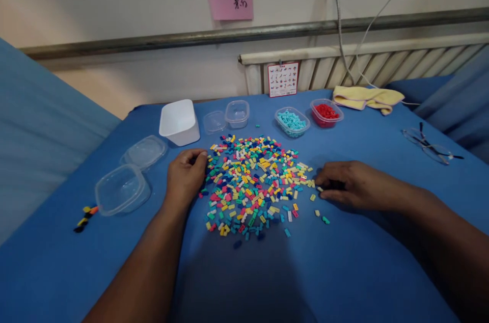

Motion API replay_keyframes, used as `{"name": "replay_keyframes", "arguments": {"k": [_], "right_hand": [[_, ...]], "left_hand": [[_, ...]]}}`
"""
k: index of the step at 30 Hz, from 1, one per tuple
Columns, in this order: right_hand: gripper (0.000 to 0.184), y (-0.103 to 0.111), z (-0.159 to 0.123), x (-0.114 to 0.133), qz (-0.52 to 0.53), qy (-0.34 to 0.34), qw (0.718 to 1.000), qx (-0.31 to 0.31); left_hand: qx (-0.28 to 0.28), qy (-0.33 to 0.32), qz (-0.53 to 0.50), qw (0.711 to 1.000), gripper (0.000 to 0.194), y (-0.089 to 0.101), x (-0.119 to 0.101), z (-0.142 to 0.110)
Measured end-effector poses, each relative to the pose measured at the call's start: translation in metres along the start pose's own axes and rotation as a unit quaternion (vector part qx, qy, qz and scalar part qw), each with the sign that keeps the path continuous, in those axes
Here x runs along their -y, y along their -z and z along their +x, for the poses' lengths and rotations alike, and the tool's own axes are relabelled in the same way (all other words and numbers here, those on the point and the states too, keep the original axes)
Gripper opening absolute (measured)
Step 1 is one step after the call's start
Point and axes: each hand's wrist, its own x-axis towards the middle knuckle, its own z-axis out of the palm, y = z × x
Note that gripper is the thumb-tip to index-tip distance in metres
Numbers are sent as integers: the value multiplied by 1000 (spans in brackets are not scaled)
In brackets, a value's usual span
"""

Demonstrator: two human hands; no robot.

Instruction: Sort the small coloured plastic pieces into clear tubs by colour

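Observation:
A loose pile of small toy bricks in many colours is spread over the blue cloth between my two hands. My left hand rests at the pile's left edge, fingers curled in and thumb close to the forefinger; whatever they may hold is hidden. At the right edge, my right hand has its fingers bent toward the thumb, with a pale yellow toy brick between the tips. More pale yellow bricks lie just beside those fingertips.
Behind the pile stand a tub of light blue bricks, a tub of red bricks, a clear tub and a white container. Leftward are another clear tub and a lid. Glasses and a yellow cloth lie right.

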Motion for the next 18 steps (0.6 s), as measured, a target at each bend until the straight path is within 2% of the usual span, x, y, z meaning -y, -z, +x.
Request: {"name": "replay_keyframes", "arguments": {"k": [5,10,15,18], "right_hand": [[30,4,-1,-1,27,-12,1000,3],[21,3,0,-3,45,40,998,13],[21,-1,0,-7,-4,7,999,-47],[32,-3,1,-7,-8,3,998,-65]], "left_hand": [[-3,-4,-1,1000,40,-1,0,1],[2,-12,0,1000,39,-2,3,3],[1,-8,-3,1000,40,-2,2,3],[1,-12,0,1000,38,-2,1,2]]}}
